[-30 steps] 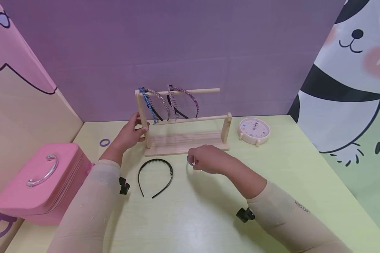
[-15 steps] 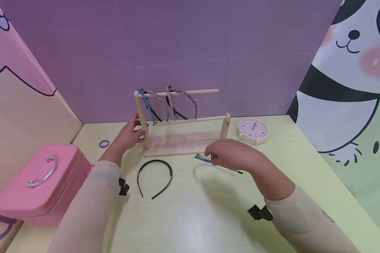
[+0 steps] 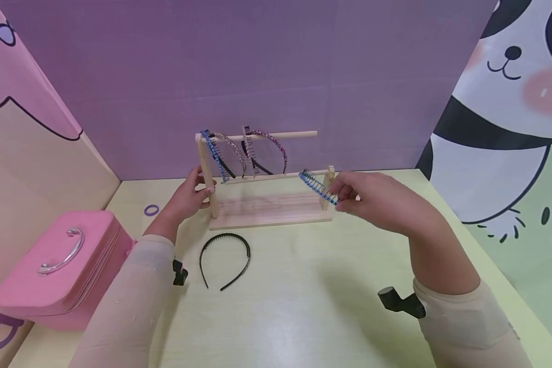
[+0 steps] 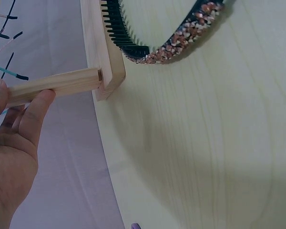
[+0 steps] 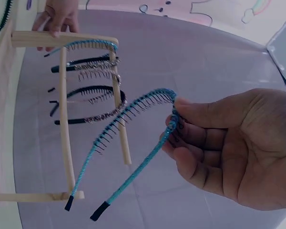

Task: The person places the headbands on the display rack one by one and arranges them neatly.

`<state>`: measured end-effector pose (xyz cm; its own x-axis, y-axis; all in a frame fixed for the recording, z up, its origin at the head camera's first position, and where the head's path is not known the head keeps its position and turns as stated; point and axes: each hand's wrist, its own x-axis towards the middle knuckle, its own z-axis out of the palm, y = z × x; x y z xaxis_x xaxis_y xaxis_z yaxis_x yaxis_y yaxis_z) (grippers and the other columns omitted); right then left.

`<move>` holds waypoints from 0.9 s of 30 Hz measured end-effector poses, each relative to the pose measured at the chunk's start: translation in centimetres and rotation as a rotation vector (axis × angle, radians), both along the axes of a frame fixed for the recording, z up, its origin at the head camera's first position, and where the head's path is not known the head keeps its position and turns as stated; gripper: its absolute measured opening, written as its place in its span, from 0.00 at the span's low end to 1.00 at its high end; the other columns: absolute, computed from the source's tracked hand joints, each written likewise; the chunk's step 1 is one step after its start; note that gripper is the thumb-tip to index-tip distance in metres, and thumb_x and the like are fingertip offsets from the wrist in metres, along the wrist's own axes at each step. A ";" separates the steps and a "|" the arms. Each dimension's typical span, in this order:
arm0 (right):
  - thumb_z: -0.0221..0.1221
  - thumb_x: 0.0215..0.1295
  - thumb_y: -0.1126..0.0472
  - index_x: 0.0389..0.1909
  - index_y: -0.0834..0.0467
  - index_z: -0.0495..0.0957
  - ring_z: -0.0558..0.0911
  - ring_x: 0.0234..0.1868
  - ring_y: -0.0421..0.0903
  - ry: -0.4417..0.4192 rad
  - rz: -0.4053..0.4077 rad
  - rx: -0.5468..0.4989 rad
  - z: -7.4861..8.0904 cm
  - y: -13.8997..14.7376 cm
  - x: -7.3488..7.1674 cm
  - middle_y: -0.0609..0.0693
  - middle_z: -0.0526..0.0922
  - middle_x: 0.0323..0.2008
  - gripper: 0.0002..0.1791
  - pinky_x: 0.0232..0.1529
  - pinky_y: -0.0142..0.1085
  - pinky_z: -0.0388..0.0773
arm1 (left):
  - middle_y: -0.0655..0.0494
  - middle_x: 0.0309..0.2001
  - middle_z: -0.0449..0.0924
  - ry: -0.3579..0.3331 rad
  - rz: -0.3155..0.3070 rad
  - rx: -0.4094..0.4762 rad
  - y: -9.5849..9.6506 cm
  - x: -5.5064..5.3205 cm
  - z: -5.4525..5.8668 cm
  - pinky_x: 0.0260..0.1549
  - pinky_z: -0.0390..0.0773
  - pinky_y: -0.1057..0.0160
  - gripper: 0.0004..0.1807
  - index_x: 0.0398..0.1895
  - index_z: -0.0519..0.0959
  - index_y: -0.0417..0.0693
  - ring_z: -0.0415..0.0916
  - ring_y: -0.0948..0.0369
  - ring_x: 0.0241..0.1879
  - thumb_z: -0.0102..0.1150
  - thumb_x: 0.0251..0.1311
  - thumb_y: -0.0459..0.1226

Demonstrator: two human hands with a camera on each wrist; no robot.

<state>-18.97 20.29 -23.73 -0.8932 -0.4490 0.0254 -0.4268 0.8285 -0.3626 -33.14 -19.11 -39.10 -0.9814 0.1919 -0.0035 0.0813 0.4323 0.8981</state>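
My right hand pinches a blue toothed headband near the right end of a wooden rack. In the right wrist view the headband has black tips at both ends, and thumb and fingers hold it at its curve. My left hand grips the rack's left upright between thumb and fingers. Several headbands hang on the rack's bars: a blue one at the left, then glittery ones toward the middle. A black-toothed headband with a glittery side lies on the table before the rack.
A pink case with a silver handle stands at the left. A purple ring lies behind it. Right of the rack is a pink clock, now hidden behind my right hand. A purple backdrop rises behind the table.
My right hand has lifted the blue headband from the table and moved it up and right, toward the rack's right end. My left hand stays on the upright.
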 end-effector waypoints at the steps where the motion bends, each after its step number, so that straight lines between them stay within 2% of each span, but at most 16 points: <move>1: 0.62 0.67 0.61 0.47 0.55 0.76 0.80 0.41 0.45 0.000 -0.024 -0.025 0.2 0.3 -0.1 0.47 0.83 0.40 0.10 0.42 0.41 0.78 | 0.45 0.67 0.65 0.000 0.000 -0.001 0.0 0.0 0.0 0.54 0.79 0.46 0.36 0.77 0.45 0.65 0.68 0.46 0.67 0.49 0.73 0.38; 8: 0.57 0.72 0.57 0.54 0.56 0.70 0.79 0.48 0.52 0.028 -0.202 -0.146 1.1 1.3 -1.3 0.55 0.81 0.48 0.14 0.45 0.45 0.77 | 0.46 0.66 0.66 0.005 0.000 -0.002 -0.1 -0.1 -0.1 0.54 0.79 0.46 0.34 0.76 0.47 0.67 0.68 0.46 0.65 0.49 0.73 0.38; 15: 0.54 0.73 0.53 0.60 0.57 0.68 0.77 0.53 0.57 0.122 -0.313 -0.288 0.3 1.1 -3.9 0.56 0.77 0.51 0.20 0.51 0.52 0.77 | 0.48 0.66 0.66 -0.006 0.015 0.008 -0.1 -0.1 0.0 0.53 0.80 0.47 0.35 0.76 0.47 0.69 0.69 0.46 0.66 0.50 0.73 0.37; 21: 0.56 0.73 0.55 0.61 0.57 0.69 0.78 0.53 0.52 0.177 -0.332 -0.447 -1.3 -0.1 -6.7 0.54 0.79 0.51 0.20 0.54 0.49 0.79 | 0.47 0.67 0.66 0.004 0.004 0.010 0.0 0.0 0.0 0.54 0.79 0.47 0.35 0.76 0.47 0.68 0.68 0.46 0.66 0.49 0.73 0.38; 24: 0.57 0.72 0.56 0.59 0.58 0.70 0.79 0.52 0.49 0.191 -0.307 -0.491 -2.1 -0.9 -8.1 0.53 0.80 0.50 0.19 0.54 0.45 0.79 | 0.46 0.66 0.66 0.014 -0.009 0.014 0.0 0.1 0.0 0.55 0.78 0.46 0.35 0.76 0.47 0.65 0.67 0.46 0.67 0.49 0.73 0.38; 27: 0.58 0.71 0.57 0.58 0.57 0.70 0.79 0.50 0.48 0.192 -0.281 -0.508 -3.2 -1.9 -9.4 0.51 0.80 0.50 0.18 0.50 0.42 0.79 | 0.47 0.66 0.67 0.017 -0.005 0.020 0.0 0.1 0.0 0.55 0.78 0.46 0.34 0.76 0.48 0.65 0.67 0.47 0.66 0.49 0.73 0.38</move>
<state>-28.40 18.43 -26.92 -0.9339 -0.0860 0.3472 -0.3139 0.6623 -0.6803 -33.05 -19.06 -39.08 -0.9803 0.1966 0.0174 0.0991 0.4142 0.9048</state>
